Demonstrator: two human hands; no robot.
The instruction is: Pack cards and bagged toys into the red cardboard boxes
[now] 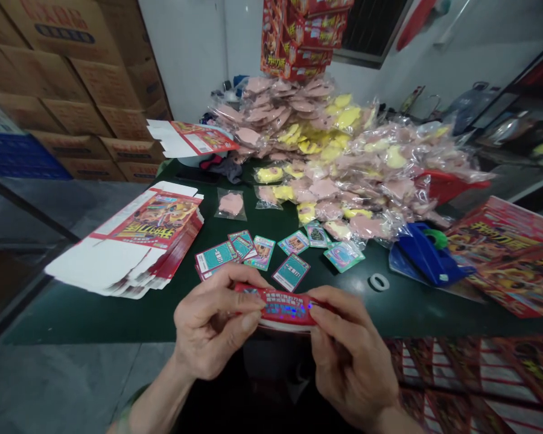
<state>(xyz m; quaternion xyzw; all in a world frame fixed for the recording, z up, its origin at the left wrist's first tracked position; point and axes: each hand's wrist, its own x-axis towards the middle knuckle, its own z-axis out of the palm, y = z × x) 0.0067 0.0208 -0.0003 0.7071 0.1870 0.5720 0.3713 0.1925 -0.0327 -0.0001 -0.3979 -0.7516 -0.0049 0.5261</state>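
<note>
Between my two hands, near the table's front edge, is a small red box (pixel 285 306) with white lettering and a shiny blue holographic patch. Its left end is pinched by the thumb and fingers of my left hand (pixel 221 319). My right hand (pixel 353 343) grips the right end with thumb and fingertips. Just beyond lie several loose trading cards, among them a teal card (pixel 291 271) with a red border and a card with a cartoon picture (pixel 294 242). More cards overlap in a small pile (pixel 217 259) to the left.
Flattened printed cartons (pixel 158 220) are stacked at left. A heap of bagged pink and yellow pieces (pixel 321 150) covers the back. On the right are a blue tape dispenser (pixel 428 256), a tape roll (pixel 379 282) and red printed boxes (pixel 511 253). Brown cartons (pixel 67 78) stand behind.
</note>
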